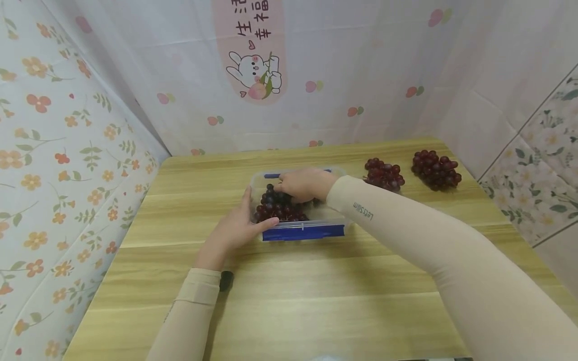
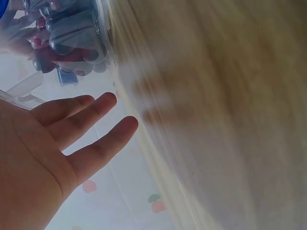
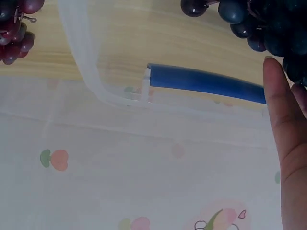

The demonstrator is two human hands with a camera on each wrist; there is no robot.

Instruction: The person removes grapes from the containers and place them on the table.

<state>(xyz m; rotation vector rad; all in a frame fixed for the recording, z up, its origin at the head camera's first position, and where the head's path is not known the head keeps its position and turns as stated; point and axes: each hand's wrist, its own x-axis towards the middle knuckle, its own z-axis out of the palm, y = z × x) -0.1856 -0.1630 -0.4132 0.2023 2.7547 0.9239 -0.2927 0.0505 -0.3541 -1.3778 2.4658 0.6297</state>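
Note:
A clear plastic box (image 1: pixel 322 226) with blue clips stands on the table. Inside lie red grapes (image 1: pixel 286 214), with a bunch of dark grapes (image 1: pixel 271 195) above them toward the back left. My right hand (image 1: pixel 300 184) reaches over the back rim and holds the dark bunch, its fingers partly hidden among the grapes. In the right wrist view a finger (image 3: pixel 283 120) lies along their side. My left hand (image 1: pixel 237 225) spreads around the box's left front corner, thumb at the front rim. The left wrist view shows its fingers (image 2: pixel 98 151) straight and apart beside the box.
Two bunches of red grapes, a nearer one (image 1: pixel 384 174) and a farther one (image 1: pixel 435 170), lie right of the box on the wooden table (image 1: pixel 289 296). Patterned curtains (image 1: pixel 375 75) hang behind and at both sides. A small dark object (image 1: pixel 226 281) shows beside my left wrist.

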